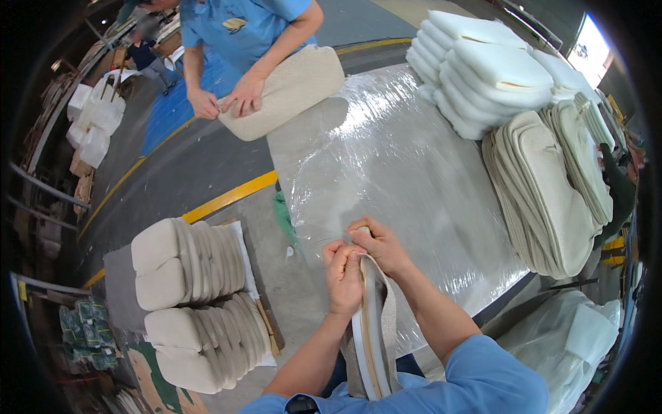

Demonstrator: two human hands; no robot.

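Observation:
In front of my body hangs a beige cushion cover (pixel 389 324), its zipper edge, a long white and tan strip, running up toward my hands. My left hand (pixel 343 277) is closed around the upper end of the cover. Just to its right and slightly farther away, my right hand (pixel 380 247) also grips that end, its fingers curled over the edge. The two hands touch or nearly touch. Beneath them lies a table (pixel 393 179) covered in shiny clear plastic film. The fingertips are partly hidden in the fabric.
Across the table a co-worker's hands press on a beige cushion (pixel 289 90). White cushion inserts (pixel 496 65) are stacked at the far right, beside a pile of beige covers (pixel 538 193). Finished-looking beige cushions (pixel 193 262) stand in rows at left. A clear plastic bag (pixel 558 338) sits at lower right.

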